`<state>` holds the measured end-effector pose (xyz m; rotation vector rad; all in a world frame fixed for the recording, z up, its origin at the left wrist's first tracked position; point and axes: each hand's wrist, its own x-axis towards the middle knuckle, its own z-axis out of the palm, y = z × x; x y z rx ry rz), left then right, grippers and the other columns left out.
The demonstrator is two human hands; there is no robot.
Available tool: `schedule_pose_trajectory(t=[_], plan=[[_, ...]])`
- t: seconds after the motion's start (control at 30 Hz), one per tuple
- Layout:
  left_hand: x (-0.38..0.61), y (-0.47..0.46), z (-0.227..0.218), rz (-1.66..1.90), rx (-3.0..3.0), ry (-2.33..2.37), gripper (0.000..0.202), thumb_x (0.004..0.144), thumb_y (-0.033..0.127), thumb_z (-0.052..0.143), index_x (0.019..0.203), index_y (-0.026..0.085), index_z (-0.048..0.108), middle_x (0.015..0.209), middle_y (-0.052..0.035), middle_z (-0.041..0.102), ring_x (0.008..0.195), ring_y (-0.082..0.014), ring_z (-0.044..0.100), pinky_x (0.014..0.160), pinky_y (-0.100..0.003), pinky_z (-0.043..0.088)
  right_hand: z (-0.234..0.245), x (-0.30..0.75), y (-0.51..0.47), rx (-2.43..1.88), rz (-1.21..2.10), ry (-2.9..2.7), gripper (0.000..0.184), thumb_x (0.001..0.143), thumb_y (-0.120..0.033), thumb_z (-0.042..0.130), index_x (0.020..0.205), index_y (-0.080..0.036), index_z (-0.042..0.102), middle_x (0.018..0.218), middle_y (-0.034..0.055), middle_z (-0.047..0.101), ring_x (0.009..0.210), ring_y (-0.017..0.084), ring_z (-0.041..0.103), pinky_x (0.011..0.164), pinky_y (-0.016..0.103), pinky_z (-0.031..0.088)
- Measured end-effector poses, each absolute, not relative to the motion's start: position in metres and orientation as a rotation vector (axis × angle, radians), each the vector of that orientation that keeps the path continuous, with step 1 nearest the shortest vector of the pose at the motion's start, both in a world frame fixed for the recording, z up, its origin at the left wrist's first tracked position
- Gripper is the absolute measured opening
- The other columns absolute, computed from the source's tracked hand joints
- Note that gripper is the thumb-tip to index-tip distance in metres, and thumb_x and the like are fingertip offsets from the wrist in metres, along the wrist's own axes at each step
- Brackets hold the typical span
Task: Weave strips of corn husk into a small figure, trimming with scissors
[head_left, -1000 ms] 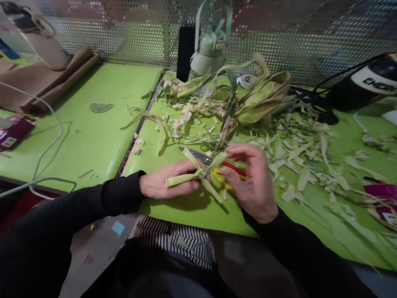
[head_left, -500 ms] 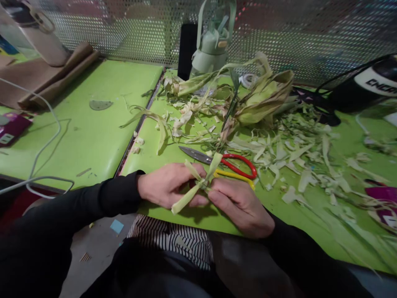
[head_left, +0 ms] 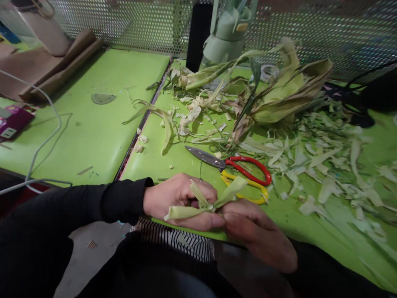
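Between my two hands is a small piece made of pale green corn husk strips (head_left: 183, 212), its flaps spreading out from a knotted middle. My left hand (head_left: 186, 200) is closed on it from the left, thumb stretched along its lower side. My right hand (head_left: 257, 231) pinches at its right side, fingertips meeting my left thumb; what lies between those fingers is hidden. Just beyond my hands lie scissors (head_left: 218, 161) with one red and one yellow handle, blades pointing left. A larger bundle of corn husk (head_left: 282, 99) rests farther back.
Husk scraps (head_left: 310, 157) cover the right of the green table (head_left: 93, 145). A pale green bottle (head_left: 225, 41) and a dark phone-like slab (head_left: 198, 39) stand by the perforated screen (head_left: 149, 29). At left are brown paper (head_left: 62, 70), a purple power strip (head_left: 14, 120) and a white cable (head_left: 46, 132).
My hands have come lower and closer together, with the husk piece turned between them. The view has shifted, so the table things appear farther right, and the scissors show more fully.
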<state>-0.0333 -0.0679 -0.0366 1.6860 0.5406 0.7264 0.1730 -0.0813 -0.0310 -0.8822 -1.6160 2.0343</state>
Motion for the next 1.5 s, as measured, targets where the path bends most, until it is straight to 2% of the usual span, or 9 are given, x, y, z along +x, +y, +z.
schedule_pose_trajectory(t=[0.2,0.37,0.53,0.77,0.9,1.0,1.23,1.37,1.5], plan=[[-0.037,-0.064,-0.032,0.702,1.718,0.548,0.03,0.086,0.027,0.063,0.062,0.016,0.048,0.062,0.0025,0.047,0.055,-0.0075,0.043,0.053,-0.023,0.035,-0.025,0.177,-0.071,-0.814,1.851,-1.884,0.055,0.096,-0.056,0.046,0.056,-0.02,0.031,0.052,-0.0059,0.027,0.047,0.007,0.025,0.045,0.027,0.02],[-0.036,-0.049,-0.044,0.814,1.48,0.6,0.017,0.084,0.023,0.068,0.093,0.016,0.056,0.081,0.0003,0.059,0.069,-0.0083,0.056,0.062,-0.02,0.048,-0.033,0.178,-0.057,-0.924,1.6,-1.964,0.052,0.096,-0.057,0.044,0.06,-0.02,0.047,0.055,-0.0034,0.042,0.049,0.009,0.039,0.046,0.025,0.031],[-0.04,-0.038,-0.044,0.879,1.151,0.605,0.031,0.08,0.03,0.075,0.091,0.017,0.049,0.079,0.0022,0.061,0.062,-0.007,0.06,0.06,-0.021,0.054,-0.044,0.175,-0.05,-0.966,1.368,-1.811,0.045,0.094,-0.063,0.043,0.09,-0.021,0.06,0.075,0.0017,0.058,0.061,0.013,0.051,0.052,0.026,0.042],[-0.044,-0.034,-0.044,0.863,1.136,0.624,0.031,0.077,0.029,0.078,0.098,0.014,0.06,0.075,0.0009,0.063,0.067,-0.0089,0.063,0.062,-0.022,0.056,-0.043,0.169,-0.042,-1.029,1.024,-1.619,0.046,0.089,-0.049,0.063,0.128,-0.03,0.05,0.118,0.0065,0.059,0.082,0.016,0.06,0.065,0.029,0.052],[-0.042,-0.034,-0.044,0.973,1.29,0.774,0.025,0.076,0.023,0.077,0.097,0.014,0.066,0.102,-0.0033,0.06,0.066,-0.0044,0.058,0.054,-0.017,0.052,-0.044,0.169,-0.04,-1.102,1.085,-1.702,0.03,0.086,-0.044,0.068,0.108,-0.025,0.06,0.085,0.0014,0.064,0.07,0.015,0.059,0.062,0.028,0.051],[-0.041,-0.036,-0.044,0.909,1.297,0.81,0.029,0.082,0.024,0.071,0.108,0.014,0.064,0.089,-0.0013,0.064,0.056,-0.0035,0.054,0.046,-0.015,0.046,-0.049,0.17,-0.038,-1.15,1.057,-1.668,0.025,0.087,-0.044,0.065,0.101,-0.023,0.062,0.074,-0.001,0.061,0.063,0.013,0.055,0.057,0.026,0.046],[-0.043,-0.04,-0.047,0.773,0.97,0.429,0.048,0.078,0.02,0.073,0.123,0.014,0.06,0.108,-0.0133,0.074,0.099,-0.0215,0.071,0.092,-0.036,0.055,-0.052,0.175,-0.033,-1.163,0.959,-1.843,0.023,0.094,-0.032,0.052,0.113,-0.022,0.06,0.087,0.0026,0.063,0.069,0.015,0.057,0.06,0.029,0.048],[-0.041,-0.04,-0.046,0.833,0.818,0.395,0.046,0.084,0.043,0.069,0.122,0.018,0.063,0.127,-0.0125,0.068,0.118,-0.0226,0.065,0.104,-0.039,0.048,-0.047,0.177,-0.033,-1.078,0.327,-1.747,0.031,0.093,-0.023,0.046,0.122,-0.024,0.058,0.118,0.0089,0.058,0.102,0.023,0.059,0.081,0.039,0.052],[-0.033,-0.043,-0.048,0.907,0.825,0.457,0.058,0.089,0.06,0.054,0.132,0.02,0.055,0.145,-0.0136,0.054,0.135,-0.0262,0.051,0.108,-0.043,0.043,-0.042,0.17,-0.042,-0.87,-0.219,-2.053,0.042,0.09,-0.039,0.06,0.129,-0.025,0.055,0.107,0.008,0.062,0.1,0.027,0.058,0.083,0.044,0.047]])
